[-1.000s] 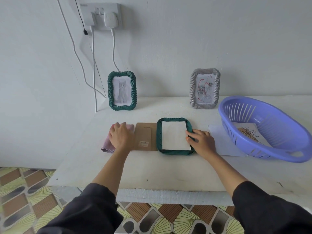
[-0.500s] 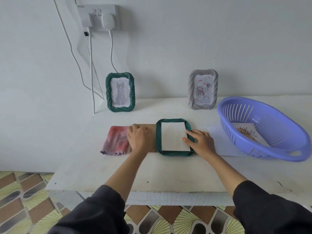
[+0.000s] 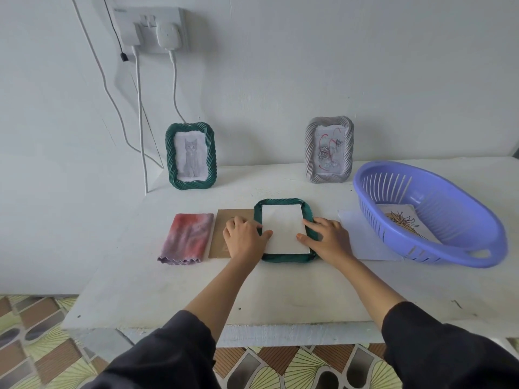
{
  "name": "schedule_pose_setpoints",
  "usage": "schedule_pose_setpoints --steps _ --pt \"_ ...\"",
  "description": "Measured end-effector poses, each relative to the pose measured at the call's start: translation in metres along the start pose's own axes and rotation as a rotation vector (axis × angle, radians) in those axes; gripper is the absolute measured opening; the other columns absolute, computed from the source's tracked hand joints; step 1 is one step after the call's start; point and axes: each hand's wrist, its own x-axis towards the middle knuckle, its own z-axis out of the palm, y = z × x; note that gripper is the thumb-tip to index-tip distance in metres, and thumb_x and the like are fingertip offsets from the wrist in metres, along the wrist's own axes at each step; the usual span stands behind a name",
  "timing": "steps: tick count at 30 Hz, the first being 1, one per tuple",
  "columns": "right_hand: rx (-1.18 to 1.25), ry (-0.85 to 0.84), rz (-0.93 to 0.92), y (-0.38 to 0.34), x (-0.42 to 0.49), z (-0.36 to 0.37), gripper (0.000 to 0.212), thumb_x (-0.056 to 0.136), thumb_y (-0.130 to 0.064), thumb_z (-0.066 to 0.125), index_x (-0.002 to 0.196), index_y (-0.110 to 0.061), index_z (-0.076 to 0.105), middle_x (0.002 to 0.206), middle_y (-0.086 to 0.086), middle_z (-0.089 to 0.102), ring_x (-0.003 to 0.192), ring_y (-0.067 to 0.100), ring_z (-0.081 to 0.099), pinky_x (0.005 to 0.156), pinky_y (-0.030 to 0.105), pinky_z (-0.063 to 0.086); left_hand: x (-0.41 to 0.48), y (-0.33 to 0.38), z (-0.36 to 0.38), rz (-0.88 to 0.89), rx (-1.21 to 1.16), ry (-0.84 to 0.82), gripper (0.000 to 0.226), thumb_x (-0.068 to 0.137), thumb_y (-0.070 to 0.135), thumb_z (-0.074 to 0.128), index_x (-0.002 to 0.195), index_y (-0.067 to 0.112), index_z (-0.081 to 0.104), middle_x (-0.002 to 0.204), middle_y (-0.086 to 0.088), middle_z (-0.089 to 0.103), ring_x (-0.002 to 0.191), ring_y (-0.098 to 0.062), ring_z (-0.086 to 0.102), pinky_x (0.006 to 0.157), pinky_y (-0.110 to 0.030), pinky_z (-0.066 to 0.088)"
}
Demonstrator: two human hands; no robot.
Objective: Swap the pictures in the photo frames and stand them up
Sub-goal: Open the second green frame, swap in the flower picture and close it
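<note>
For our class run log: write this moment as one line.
stage: fitting picture | green frame: flat, face-down | left hand, right hand: pressing white sheet | backing board: off

Both bare forearms reach forward from dark sleeves; the left hand (image 3: 243,240) and right hand (image 3: 328,239) lie palm-down, fingers loosely spread, thumbs pointing inward.

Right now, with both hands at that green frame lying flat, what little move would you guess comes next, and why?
Probably the left hand picks up the brown backing board beside it and lays it over the white sheet. The flat green frame lies face down, its back uncovered, while the right hand steadies the sheet's edge.
</note>
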Motion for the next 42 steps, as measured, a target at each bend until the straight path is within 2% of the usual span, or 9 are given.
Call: schedule_pose_setpoints --steps 10,15,20,26,29,32,34,38,42 --pt "-0.031 0.006 0.008 0.000 0.002 0.000 0.048 0.087 -0.051 0.052 0.131 -0.033 0.051 0.142 -0.008 0.045 0.131 0.019 0.034 0.110 0.035 0.027 0.004 0.003 -0.004 -0.086 -0.148 -0.024 0.033 0.081 0.037 0.066 0.109 0.021 0.069 0.122 -0.005 0.059 0.117 -0.029 0.043 0.100 -0.036 0.037" --pt "-0.014 0.025 0.020 -0.003 0.001 -0.002 0.041 0.092 -0.044 0.048 0.129 -0.029 0.054 0.140 -0.009 0.048 0.129 0.019 0.036 0.108 0.033 0.027 0.004 0.006 -0.009 -0.122 -0.256 -0.032 0.011 0.077 0.030 0.070 0.087 0.025 0.073 0.109 -0.005 0.066 0.112 -0.030 0.051 0.094 -0.037 0.044" --pt "0.035 -0.015 0.036 -0.012 -0.003 -0.013 0.039 0.095 -0.039 0.044 0.130 -0.025 0.053 0.137 0.001 0.050 0.127 0.025 0.042 0.103 0.035 0.034 0.011 0.009 -0.018 -0.139 -0.561 -0.047 0.011 0.082 0.023 0.065 0.085 0.015 0.071 0.093 -0.005 0.069 0.096 -0.024 0.060 0.077 -0.033 0.053" --pt "-0.068 0.423 -0.039 -0.029 -0.013 -0.084 0.040 0.087 -0.018 0.058 0.127 -0.016 0.056 0.123 0.011 0.056 0.115 0.032 0.051 0.093 0.039 0.042 0.020 0.039 -0.041 -0.121 -0.952 -0.089 0.021 0.088 0.009 0.055 0.068 0.014 0.050 0.075 -0.006 0.058 0.066 -0.021 0.054 0.061 -0.030 0.049" --pt "-0.374 0.231 0.167 -0.014 -0.016 -0.125 0.051 0.084 -0.027 0.063 0.131 -0.014 0.047 0.128 0.012 0.050 0.119 0.032 0.048 0.091 0.038 0.042 0.020 0.056 -0.036 -0.125 -1.021 -0.144 0.022 0.086 0.001 0.053 0.068 0.013 0.050 0.075 -0.007 0.057 0.073 -0.026 0.055 0.069 -0.036 0.053" --pt "-0.357 -0.024 0.274 0.002 -0.018 -0.136 0.044 0.081 -0.029 0.064 0.120 -0.012 0.052 0.125 0.010 0.056 0.113 0.030 0.054 0.081 0.034 0.042 0.012 0.076 -0.020 -0.124 -1.007 -0.249 0.024 0.086 -0.003 0.051 0.068 0.012 0.051 0.075 -0.006 0.057 0.072 -0.023 0.056 0.065 -0.031 0.052" --pt "-0.286 -0.025 0.230 0.011 -0.017 -0.140 0.039 0.079 -0.025 0.065 0.114 -0.013 0.056 0.122 0.009 0.060 0.108 0.030 0.057 0.078 0.033 0.043 0.007 0.089 -0.004 -0.127 -0.978 -0.301 0.026 0.086 -0.005 0.051 0.066 0.011 0.052 0.072 -0.007 0.056 0.065 -0.020 0.054 0.062 -0.029 0.050" --pt "-0.113 -0.014 0.194 0.021 -0.013 -0.162 0.050 0.076 -0.025 0.071 0.123 -0.012 0.057 0.117 0.010 0.062 0.108 0.029 0.058 0.094 0.039 0.047 0.002 0.114 0.027 -0.140 -0.926 -0.352 0.021 0.083 -0.004 0.054 0.067 0.010 0.054 0.076 -0.013 0.056 0.060 -0.021 0.051 0.054 -0.026 0.048" --pt "0.031 -0.052 0.158 0.032 -0.008 -0.181 0.061 0.074 -0.024 0.074 0.130 -0.009 0.052 0.126 0.012 0.058 0.113 0.027 0.057 0.097 0.035 0.044 -0.003 0.139 0.049 -0.198 -0.959 -0.370 0.026 0.082 -0.005 0.054 0.062 0.012 0.052 0.068 -0.007 0.056 0.058 -0.018 0.052 0.051 -0.024 0.050"
